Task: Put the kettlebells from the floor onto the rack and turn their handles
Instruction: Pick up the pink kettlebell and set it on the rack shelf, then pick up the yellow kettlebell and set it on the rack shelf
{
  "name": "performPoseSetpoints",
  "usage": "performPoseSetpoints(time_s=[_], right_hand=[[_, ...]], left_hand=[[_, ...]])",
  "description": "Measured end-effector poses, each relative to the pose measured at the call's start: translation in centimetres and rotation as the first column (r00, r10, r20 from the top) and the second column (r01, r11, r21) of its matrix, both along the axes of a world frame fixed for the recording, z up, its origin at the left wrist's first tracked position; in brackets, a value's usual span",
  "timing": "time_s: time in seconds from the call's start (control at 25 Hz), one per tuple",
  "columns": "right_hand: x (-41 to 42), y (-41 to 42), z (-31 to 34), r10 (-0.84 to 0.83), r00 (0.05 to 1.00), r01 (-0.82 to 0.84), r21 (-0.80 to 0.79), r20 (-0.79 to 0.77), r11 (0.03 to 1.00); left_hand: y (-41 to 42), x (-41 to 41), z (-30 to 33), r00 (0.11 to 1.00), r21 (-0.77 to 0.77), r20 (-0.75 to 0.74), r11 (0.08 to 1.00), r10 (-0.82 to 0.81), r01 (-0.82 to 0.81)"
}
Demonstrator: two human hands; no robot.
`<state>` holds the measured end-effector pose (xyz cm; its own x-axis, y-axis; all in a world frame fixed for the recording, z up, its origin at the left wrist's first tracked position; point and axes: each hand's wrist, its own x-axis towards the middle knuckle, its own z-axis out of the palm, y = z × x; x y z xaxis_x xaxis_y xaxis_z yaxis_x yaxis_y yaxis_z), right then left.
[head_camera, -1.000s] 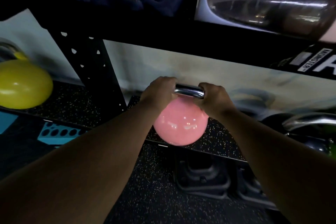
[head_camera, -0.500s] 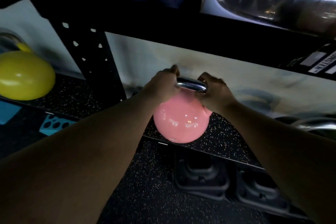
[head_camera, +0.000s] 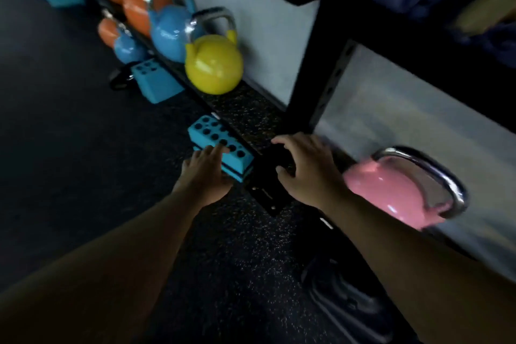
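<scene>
Resting racked: 1 pink kettlebell, 1 yellow

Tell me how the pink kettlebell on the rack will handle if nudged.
The pink kettlebell probably feels heavy for its size. Its rounded, glossy body may rock or roll on the rack shelf. Its chrome handle looks smooth, perhaps slippery.

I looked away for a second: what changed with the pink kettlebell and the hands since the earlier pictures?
Both hands let go of the pink kettlebell. The left hand and right hand now hang open, off to its left, over the floor and the rack's edge; the view has swung left. The kettlebell stays on the rack shelf, and the yellow kettlebell is unmoved.
</scene>
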<state>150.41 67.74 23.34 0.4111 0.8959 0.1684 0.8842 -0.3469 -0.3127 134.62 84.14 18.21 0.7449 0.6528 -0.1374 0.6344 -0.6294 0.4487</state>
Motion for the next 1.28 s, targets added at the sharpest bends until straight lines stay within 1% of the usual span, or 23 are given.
performPoseSetpoints(time_s=[0.08, 0.16, 0.24, 0.36, 0.48, 0.56, 0.64, 0.72, 0.76, 0.84, 0.92, 0.96, 1.08, 1.16, 1.2, 1.24, 1.28], right_hand=[[-5.2, 5.1, -1.6, 0.154, 0.988, -0.154, -0.046, 0.002, 0.987], [-10.4, 9.6, -3.1, 0.265, 0.963, -0.267, -0.078, -0.043, 0.960], [-17.7, 15.2, -5.0, 0.389, 0.916, -0.398, -0.113, -0.094, 0.910], [-29.7, 22.1, -7.6, 0.560, 0.820, -0.572, -0.157, -0.118, 0.805], [-41.1, 27.2, -10.0, 0.675, 0.722, -0.691, -0.194, -0.151, 0.696], [-50.6, 30.5, -12.3, 0.761, 0.622, -0.781, -0.215, -0.185, 0.586], [-58.1, 32.3, -14.1, 0.819, 0.532, -0.842, -0.241, -0.215, 0.483], [-64.7, 33.7, -16.6, 0.885, 0.422, -0.891, -0.268, -0.197, 0.366], [-67.4, 34.0, -17.9, 0.905, 0.381, -0.904, -0.283, -0.191, 0.321], [-71.4, 34.6, -20.0, 0.925, 0.329, -0.914, -0.310, -0.192, 0.261], [-75.5, 35.0, -23.3, 0.938, 0.271, -0.920, -0.345, -0.218, 0.186], [-77.0, 35.3, -24.9, 0.940, 0.250, -0.918, -0.365, -0.233, 0.153], [-80.6, 35.9, -30.9, 0.959, 0.157, -0.894, -0.447, -0.235, 0.037], [-81.8, 36.2, -34.3, 0.963, 0.127, -0.870, -0.493, -0.239, -0.008], [-81.9, 36.2, -36.0, 0.957, 0.125, -0.878, -0.479, -0.260, -0.015], [-82.0, 36.3, -37.2, 0.947, 0.126, -0.903, -0.430, -0.296, -0.015], [-82.1, 36.6, -38.1, 0.932, 0.123, -0.926, -0.378, -0.342, -0.017]], left_hand=[[2.7, -7.7, -1.4, 0.988, -0.036, -0.041, 0.988, 0.152, -0.153], [4.8, -15.0, -2.8, 0.967, -0.063, -0.061, 0.966, 0.248, -0.252], [7.4, -24.2, -4.7, 0.929, -0.055, -0.071, 0.928, 0.364, -0.368], [9.9, -38.2, -7.4, 0.842, -0.060, -0.137, 0.844, 0.522, -0.533], [10.8, -50.9, -9.6, 0.734, -0.022, -0.192, 0.745, 0.651, -0.667], [10.6, -60.6, -11.4, 0.606, 0.007, -0.236, 0.625, 0.759, -0.781], [9.9, -67.5, -13.1, 0.509, -0.002, -0.274, 0.529, 0.816, -0.849], [9.1, -73.3, -14.8, 0.430, -0.007, -0.309, 0.450, 0.848, -0.893], [8.6, -75.6, -15.6, 0.401, -0.017, -0.327, 0.419, 0.856, -0.908], [7.3, -78.8, -17.3, 0.362, -0.023, -0.353, 0.379, 0.863, -0.925], [5.6, -81.5, -19.7, 0.311, -0.027, -0.402, 0.328, 0.861, -0.944], [4.9, -82.2, -21.0, 0.302, -0.043, -0.435, 0.315, 0.848, -0.948], [4.1, -83.1, -25.7, 0.320, -0.123, -0.483, 0.298, 0.815, -0.946], [4.9, -82.5, -28.6, 0.360, -0.196, -0.424, 0.304, 0.831, -0.932], [5.6, -81.9, -30.1, 0.371, -0.239, -0.392, 0.296, 0.842, -0.925], [6.4, -81.4, -31.2, 0.371, -0.271, -0.377, 0.282, 0.849, -0.920], [7.0, -80.9, -32.0, 0.355, -0.290, -0.379, 0.255, 0.854, -0.922]])
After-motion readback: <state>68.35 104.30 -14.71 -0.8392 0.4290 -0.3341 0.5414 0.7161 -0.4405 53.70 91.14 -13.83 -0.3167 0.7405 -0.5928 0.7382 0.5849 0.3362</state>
